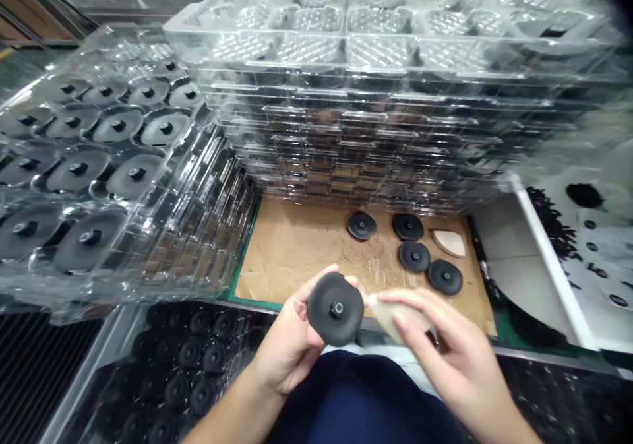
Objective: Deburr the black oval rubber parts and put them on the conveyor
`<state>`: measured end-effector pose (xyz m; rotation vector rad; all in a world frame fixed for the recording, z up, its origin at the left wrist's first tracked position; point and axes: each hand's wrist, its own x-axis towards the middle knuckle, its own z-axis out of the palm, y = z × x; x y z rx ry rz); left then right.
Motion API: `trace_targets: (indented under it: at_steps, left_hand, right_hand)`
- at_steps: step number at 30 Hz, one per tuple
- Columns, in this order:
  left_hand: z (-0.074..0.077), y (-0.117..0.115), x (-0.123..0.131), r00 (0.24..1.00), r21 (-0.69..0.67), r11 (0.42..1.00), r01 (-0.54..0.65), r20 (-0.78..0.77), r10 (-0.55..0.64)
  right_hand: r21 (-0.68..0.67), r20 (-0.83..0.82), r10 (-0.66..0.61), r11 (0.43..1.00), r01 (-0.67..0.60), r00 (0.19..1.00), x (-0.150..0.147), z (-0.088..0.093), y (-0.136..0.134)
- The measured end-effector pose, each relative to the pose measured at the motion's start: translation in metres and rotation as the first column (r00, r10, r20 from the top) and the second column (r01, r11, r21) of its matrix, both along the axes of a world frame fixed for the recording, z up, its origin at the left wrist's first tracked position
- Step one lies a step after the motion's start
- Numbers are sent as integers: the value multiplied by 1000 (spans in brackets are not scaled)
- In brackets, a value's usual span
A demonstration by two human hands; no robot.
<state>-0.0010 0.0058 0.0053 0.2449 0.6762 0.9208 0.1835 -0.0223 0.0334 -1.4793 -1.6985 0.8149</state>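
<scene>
My left hand (291,338) is closed around the edge of a black rounded disc (329,322), whose small central stud faces me. Just to its right, my right hand (445,345) grips a beige wedge-shaped piece (398,318), blurred by motion, with its tip close to the disc's rim. Whether the two touch I cannot tell. Beyond my hands, several similar black discs (414,256) lie on a cardboard sheet (291,246). Beside them rests another pale wedge-shaped piece (449,242).
Tall stacks of clear plastic trays (346,114) stand at the back. Another tray stack (119,160) at left holds many discs. A dark tray of discs (182,358) sits low at left. At right, a white-edged container (548,259) borders small black parts (551,223).
</scene>
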Motion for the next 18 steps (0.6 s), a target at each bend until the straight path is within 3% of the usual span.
trace_targets:
  at_steps: [3, 5, 8, 11, 18]
  left_hand:
    - [2, -2, 3, 996, 53, 998, 17, 92, -22]
    - [4, -3, 3, 992, 80, 997, 18, 121, -28]
    - [3, -5, 1, 991, 122, 992, 21, 129, -36]
    - [-1, -7, 0, 991, 160, 987, 14, 131, -35]
    - [-7, -9, 0, 987, 181, 983, 21, 150, -49]
  right_hand:
    - [-183, -144, -309, 942, 282, 940, 11, -16, -5]
    - [-303, -251, -365, 909, 285, 897, 11, -27, -8]
    - [-409, -306, -331, 892, 190, 893, 6, -38, -10]
    - [-462, -259, -342, 865, 195, 903, 0, -45, -13]
    - [-439, -213, -227, 891, 115, 950, 0, -54, -15]
